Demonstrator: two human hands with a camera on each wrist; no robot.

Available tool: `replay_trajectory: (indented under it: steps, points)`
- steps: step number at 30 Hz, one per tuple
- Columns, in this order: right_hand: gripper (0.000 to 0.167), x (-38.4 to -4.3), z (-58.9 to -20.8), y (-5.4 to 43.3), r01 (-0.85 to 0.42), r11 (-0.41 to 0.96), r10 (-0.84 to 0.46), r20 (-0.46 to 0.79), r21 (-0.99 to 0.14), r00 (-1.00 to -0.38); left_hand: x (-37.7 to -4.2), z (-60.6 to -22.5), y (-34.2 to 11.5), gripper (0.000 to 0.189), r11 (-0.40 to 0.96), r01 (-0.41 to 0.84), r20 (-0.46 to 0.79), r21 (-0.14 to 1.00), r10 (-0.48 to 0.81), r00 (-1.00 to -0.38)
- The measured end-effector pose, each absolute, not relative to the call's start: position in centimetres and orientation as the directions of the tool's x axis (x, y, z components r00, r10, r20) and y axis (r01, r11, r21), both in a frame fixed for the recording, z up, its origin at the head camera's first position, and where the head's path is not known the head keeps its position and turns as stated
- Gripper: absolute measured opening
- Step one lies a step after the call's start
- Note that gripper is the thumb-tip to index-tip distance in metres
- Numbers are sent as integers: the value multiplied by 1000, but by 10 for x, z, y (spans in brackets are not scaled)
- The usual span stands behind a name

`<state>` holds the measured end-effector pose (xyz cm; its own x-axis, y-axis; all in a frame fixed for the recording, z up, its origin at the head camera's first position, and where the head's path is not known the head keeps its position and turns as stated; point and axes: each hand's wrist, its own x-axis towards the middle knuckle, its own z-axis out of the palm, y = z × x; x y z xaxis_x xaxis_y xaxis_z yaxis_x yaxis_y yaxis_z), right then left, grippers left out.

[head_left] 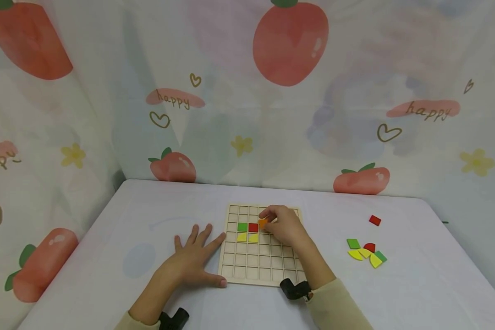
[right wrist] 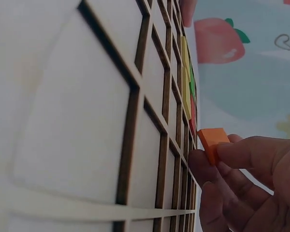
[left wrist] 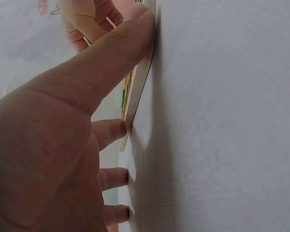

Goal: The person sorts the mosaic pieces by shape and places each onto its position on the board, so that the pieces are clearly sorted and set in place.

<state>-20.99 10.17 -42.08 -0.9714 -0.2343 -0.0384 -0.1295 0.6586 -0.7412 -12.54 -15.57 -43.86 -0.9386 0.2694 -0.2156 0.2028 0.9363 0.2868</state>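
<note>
A square wooden grid board (head_left: 246, 260) lies flat on the white table. In its cells sit a green square tile (head_left: 242, 227), a red square tile (head_left: 253, 227) and two yellow pieces (head_left: 253, 238) with curved edges. My left hand (head_left: 189, 266) is spread on the left, its thumb and index finger touching the board's side. Over the board's upper part, my right hand (head_left: 286, 225) pinches an orange square tile (right wrist: 212, 139) between thumb and fingers. In the right wrist view that tile is tilted, beside the red one. The fingers partly cover it in the head view.
Loose pieces lie on the table right of the board: a red tile (head_left: 375, 220) by itself, and nearer a cluster with a green tile (head_left: 353, 244), a red curved piece (head_left: 369, 247) and several yellow pieces (head_left: 355, 255). A fruit-patterned curtain (head_left: 268, 119) hangs behind the table.
</note>
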Motion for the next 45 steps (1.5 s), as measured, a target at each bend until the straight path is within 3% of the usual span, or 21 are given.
replay_trajectory:
  steps: [15, 45]
  points:
    - [14, -208, -420, 96, -107, 728, -207, -68, -678, -976, -125, -438, -156, 113, 938, 197, -223, 284, 265, -938]
    - [20, -207, -418, 98, -124, 748, -230, -79, -652, -970, -125, -437, -156, 113, 933, 204, -211, 296, 273, -939]
